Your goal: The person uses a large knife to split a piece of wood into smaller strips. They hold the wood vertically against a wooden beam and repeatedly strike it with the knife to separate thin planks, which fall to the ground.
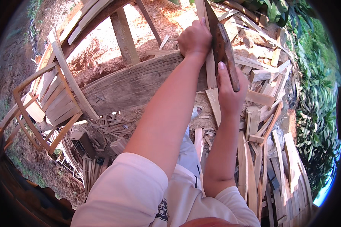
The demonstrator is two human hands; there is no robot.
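Observation:
My right hand (233, 87) is wrapped round the wooden handle of a handsaw (219, 47). Its dark, rusty-looking blade points away from me toward the top of the view. Beside it, my left hand (195, 38) is closed on a narrow wooden strip (211, 72), which runs along the left side of the blade. The strip crosses the right end of a weathered grey plank (132, 83). Whether the saw teeth touch the strip is hidden from here.
Left of the plank stand a light wooden frame (22, 89) and several stacked slats (60, 98). Wood offcuts (115, 125) lie below the plank. Long boards and scraps (254, 162) cover the ground at right, with leafy plants (316, 109) beyond.

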